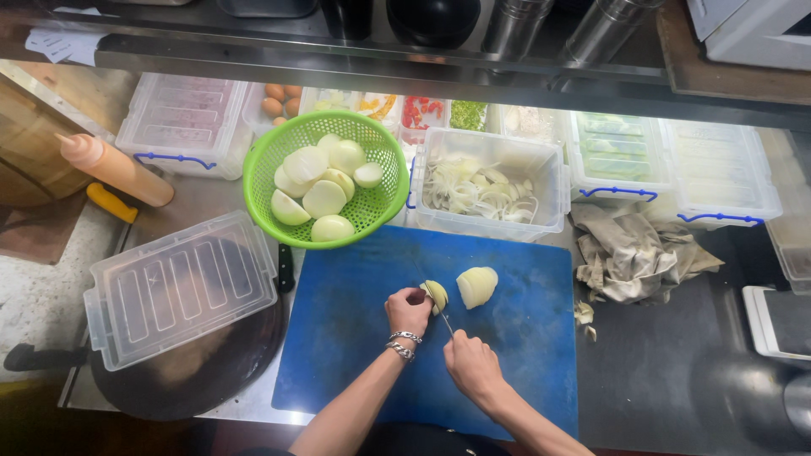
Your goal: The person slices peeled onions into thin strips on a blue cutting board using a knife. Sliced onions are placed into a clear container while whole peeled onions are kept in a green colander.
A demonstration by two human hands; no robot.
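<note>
On the blue plastic cutting board (355, 355), toward its far edge, the left hand (408, 309) curls closed around a pale peeled onion piece (436, 295). The right hand (473, 367) grips a thin-bladed knife (443, 317) against it; another pale onion half (477, 285) sits just beside.

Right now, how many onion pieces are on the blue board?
2: one onion piece under the left hand, being cut; the other onion half just right of it. Slices may hide behind the hands.

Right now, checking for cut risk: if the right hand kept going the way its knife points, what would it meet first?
The right hand drives the knife toward the onion piece under the left hand; those fingers probably come next.
</note>
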